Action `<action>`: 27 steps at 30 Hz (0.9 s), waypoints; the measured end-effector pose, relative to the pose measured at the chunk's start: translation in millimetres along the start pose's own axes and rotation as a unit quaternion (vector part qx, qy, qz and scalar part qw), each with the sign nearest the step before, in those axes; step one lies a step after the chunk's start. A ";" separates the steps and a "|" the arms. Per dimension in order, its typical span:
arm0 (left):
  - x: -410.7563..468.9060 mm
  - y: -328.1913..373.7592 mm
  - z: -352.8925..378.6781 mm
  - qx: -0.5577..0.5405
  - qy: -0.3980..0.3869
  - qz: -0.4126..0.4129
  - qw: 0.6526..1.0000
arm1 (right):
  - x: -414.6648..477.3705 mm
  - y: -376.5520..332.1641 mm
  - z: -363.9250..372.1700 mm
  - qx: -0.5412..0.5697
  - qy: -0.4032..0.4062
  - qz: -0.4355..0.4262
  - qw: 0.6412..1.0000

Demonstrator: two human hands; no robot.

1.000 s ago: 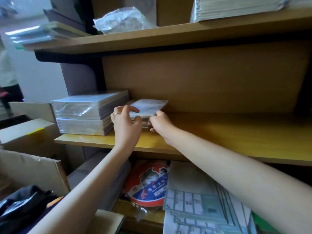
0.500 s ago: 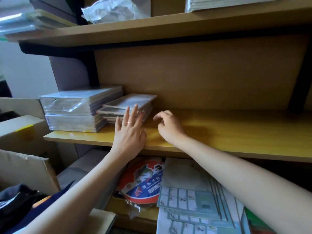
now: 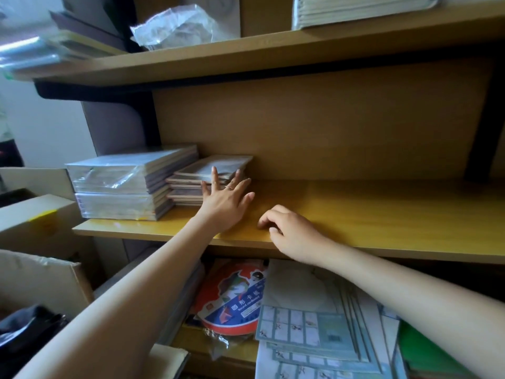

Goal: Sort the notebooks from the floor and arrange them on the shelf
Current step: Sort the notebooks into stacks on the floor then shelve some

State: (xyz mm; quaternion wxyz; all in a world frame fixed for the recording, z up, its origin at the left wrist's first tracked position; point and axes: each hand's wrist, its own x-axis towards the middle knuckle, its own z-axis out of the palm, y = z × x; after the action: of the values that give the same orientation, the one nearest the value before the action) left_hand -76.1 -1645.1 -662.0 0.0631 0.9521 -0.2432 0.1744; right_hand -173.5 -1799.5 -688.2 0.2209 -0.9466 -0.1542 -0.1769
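On the shelf [image 3: 382, 214], the wrapped stack [image 3: 120, 187] is now adjoined on its right by the small pile of notebooks [image 3: 191, 181], which was gripped by both hands a second ago and has since been released. The left hand [image 3: 224, 203] is laid against the pile, fingers straight and spread, nothing grasped. The right hand [image 3: 289, 231], further right of the stack, has been drawn back, loosely curled and empty. This batch is judged placed.

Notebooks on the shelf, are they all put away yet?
Done: a small notebook pile lies on the shelf beside wrapped stacks. In hand: the left hand presses flat against that pile; the right hand rests empty on the shelf. Left: the floor is out of view, so unclear.
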 end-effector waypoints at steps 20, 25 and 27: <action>-158.2 182.7 66.9 -0.118 0.128 0.425 0.888 | -315.3 104.7 -34.6 -0.073 -0.005 0.058 0.996; -207.6 203.6 128.2 -0.145 -0.073 0.453 0.877 | -401.4 127.4 -13.6 -0.068 -0.017 0.225 0.972; -225.3 208.9 151.8 -0.152 -0.128 0.444 0.874 | -424.6 135.5 -1.9 -0.051 -0.013 0.298 0.953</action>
State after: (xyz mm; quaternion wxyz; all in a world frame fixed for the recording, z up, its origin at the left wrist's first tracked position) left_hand -316.6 -1759.4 -877.6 0.0914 0.7368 -0.6696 0.0214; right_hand -501.8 -2007.0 -907.0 0.2126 -0.9618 0.1415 -0.0985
